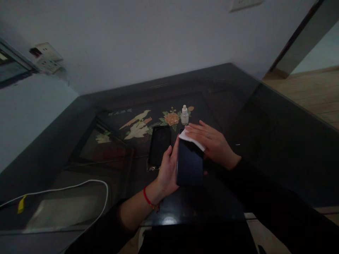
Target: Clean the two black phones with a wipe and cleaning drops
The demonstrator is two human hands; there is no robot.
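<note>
A dark smartphone (pixel 190 165) lies in my left hand (pixel 168 168), with the thumb along its left edge and fingertips showing at its right edge. Over the phone's upper end, my right hand (pixel 212 141) presses a white cloth (pixel 192 139) flat against the screen, its fingers closed together on top. Left of the phone, a black phone case (pixel 159 145) rests on the table, a small metal ring piece at its lower end. Just beyond the cloth stands a small clear bottle (pixel 184 116) with a white dropper top, upright.
The glossy dark table (pixel 106 176) carries an inlaid bird-and-flower picture (pixel 140 123). A white cable (pixel 71 187) with a yellow tag (pixel 21 204) runs over its left front part. A wall with a power socket (pixel 49 52) borders the back left.
</note>
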